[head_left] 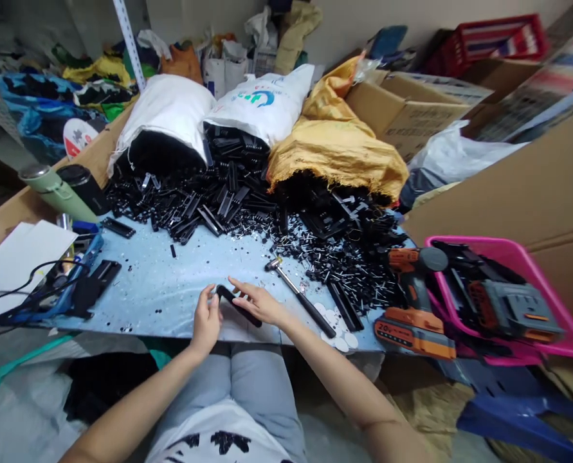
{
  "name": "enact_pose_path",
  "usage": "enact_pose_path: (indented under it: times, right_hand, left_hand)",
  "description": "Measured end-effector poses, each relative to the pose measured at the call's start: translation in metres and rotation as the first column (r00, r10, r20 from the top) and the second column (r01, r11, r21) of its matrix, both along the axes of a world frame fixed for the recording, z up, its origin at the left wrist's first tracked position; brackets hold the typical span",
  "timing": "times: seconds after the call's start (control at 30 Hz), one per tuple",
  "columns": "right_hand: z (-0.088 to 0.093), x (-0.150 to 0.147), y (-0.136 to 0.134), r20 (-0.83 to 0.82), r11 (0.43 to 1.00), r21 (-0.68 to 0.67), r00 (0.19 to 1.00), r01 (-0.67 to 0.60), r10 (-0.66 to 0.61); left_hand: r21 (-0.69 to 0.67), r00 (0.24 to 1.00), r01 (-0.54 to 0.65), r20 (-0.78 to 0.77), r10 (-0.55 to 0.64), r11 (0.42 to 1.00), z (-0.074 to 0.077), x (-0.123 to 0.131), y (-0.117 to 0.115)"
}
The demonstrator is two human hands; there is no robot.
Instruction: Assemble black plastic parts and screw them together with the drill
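Note:
Both my hands meet over the near edge of the light blue table (170, 289). My left hand (206, 319) has its fingers curled round the near end of a long black plastic strip (240, 307). My right hand (260, 302) lies on the same strip from the right, fingers partly stretched along it. Just right of my right hand lies a small hammer (300, 294) with a black handle. A big heap of black plastic parts (267, 212) spreads across the table beyond my hands.
Two white sacks (170, 112) and a yellow sack (334, 148) spill parts at the back. An orange cordless drill (411, 308) stands at the right beside a pink basket (532, 270). A green flask (57, 190), white paper (20, 257) and cables lie left. Cardboard boxes (532, 186) stand on the right.

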State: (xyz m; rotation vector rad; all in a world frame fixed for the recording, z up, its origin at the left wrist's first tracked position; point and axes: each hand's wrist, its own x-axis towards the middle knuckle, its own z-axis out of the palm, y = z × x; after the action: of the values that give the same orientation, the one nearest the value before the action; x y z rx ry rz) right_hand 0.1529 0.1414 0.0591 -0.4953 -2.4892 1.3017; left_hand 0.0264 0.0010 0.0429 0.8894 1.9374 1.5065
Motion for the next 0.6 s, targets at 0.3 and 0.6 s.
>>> enact_pose_path:
  times: [0.3, 0.6]
  right_hand:
    - [0.014, 0.005, 0.174, 0.126, 0.779, 0.409, 0.816, 0.476, -0.565]
    - [0.011, 0.06, 0.253, -0.006, 0.12, 0.669, 0.167, 0.734, -0.986]
  left_hand:
    - [-0.133, 0.99, -0.016, 0.134, 0.034, 0.991, -0.044, -0.005, -0.045]
    - [-0.18, 0.992, 0.032, 0.128, -0.009, 0.983, -0.037, -0.011, -0.052]
